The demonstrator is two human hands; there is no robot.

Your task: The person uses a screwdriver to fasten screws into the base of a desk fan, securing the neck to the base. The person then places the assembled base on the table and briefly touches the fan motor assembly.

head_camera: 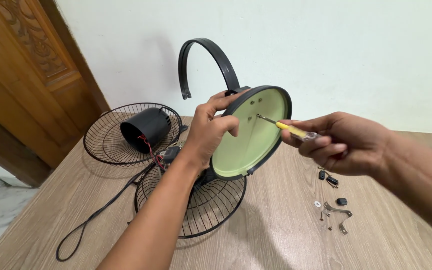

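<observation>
While the left hand [210, 131] grips the round fan base [251, 135] by its rim, tilted up, the right hand [343, 142] pinches a yellow screwdriver [288, 127], tip on the base's green underside. Screws & bracket [337, 212] lie just below the right hand.
</observation>
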